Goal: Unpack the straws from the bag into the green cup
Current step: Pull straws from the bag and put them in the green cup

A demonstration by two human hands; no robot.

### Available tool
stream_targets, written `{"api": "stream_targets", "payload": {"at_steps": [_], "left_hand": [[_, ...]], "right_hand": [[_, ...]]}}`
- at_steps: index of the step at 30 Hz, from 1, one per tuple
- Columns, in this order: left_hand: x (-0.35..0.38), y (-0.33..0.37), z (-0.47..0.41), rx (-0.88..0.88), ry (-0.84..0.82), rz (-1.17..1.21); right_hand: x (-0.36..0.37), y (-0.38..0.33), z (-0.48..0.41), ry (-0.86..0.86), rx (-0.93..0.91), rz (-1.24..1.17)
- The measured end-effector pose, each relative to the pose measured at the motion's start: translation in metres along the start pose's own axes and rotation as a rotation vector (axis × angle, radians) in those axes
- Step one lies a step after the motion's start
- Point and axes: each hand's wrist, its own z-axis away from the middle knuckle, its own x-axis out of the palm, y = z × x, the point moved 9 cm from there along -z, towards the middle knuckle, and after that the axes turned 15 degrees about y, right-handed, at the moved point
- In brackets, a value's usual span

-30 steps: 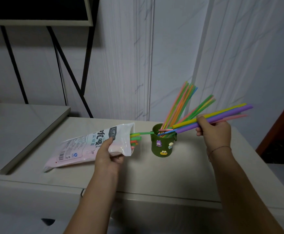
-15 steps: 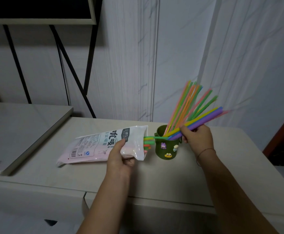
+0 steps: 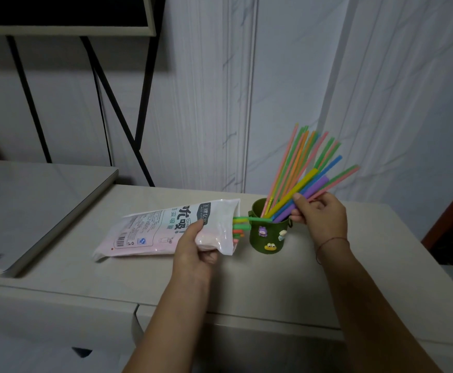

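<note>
A white and pink plastic straw bag (image 3: 155, 230) lies on the beige counter, its open mouth toward the green cup (image 3: 269, 232). My left hand (image 3: 195, 247) grips the bag near that mouth, where several straw ends (image 3: 240, 227) poke out. The cup carries small cartoon stickers and holds a fan of coloured straws (image 3: 298, 162) leaning up and right. My right hand (image 3: 319, 216) sits just right of the cup's rim, pinching a small bunch of straws (image 3: 307, 185) (yellow, blue, purple) whose lower ends are inside the cup.
The beige counter (image 3: 274, 286) has a front edge and a seam below my arms. A flat grey slab (image 3: 31, 208) lies at the left. Black metal legs (image 3: 117, 111) of a stand rise behind, against a white marbled wall. A dark opening lies at the far right.
My right hand has slid down the held straws toward the cup, tilting them steeper so their lower ends went in. The left hand keeps its hold on the bag.
</note>
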Motion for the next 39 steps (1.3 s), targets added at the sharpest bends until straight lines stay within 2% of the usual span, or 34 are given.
{"api": "stream_targets", "payload": {"at_steps": [4,14,24,27,31,35,39], "left_hand": [[0.003,-0.007,0.007,-0.011,-0.030,-0.044],[0.004,-0.012,0.015,-0.024,-0.043,-0.062],[0.005,-0.013,0.014,0.005,-0.054,-0.074],[0.005,-0.015,0.012,0.015,-0.062,-0.049],[0.009,-0.021,0.015,0.058,-0.085,-0.074],[0.013,-0.025,0.019,0.072,-0.095,-0.064],[0.011,-0.020,0.019,0.058,-0.100,-0.029]], "right_hand": [[0.000,0.008,-0.001,0.035,0.026,-0.005],[0.003,0.019,0.004,-0.022,0.101,-0.007],[-0.015,0.027,0.021,-0.068,0.226,0.241],[-0.007,0.021,0.044,-0.183,0.285,0.214],[0.020,0.013,0.077,-0.340,0.330,0.066],[0.025,0.004,0.080,-0.310,0.208,0.037],[0.011,-0.001,0.067,-0.255,0.226,0.030]]}}
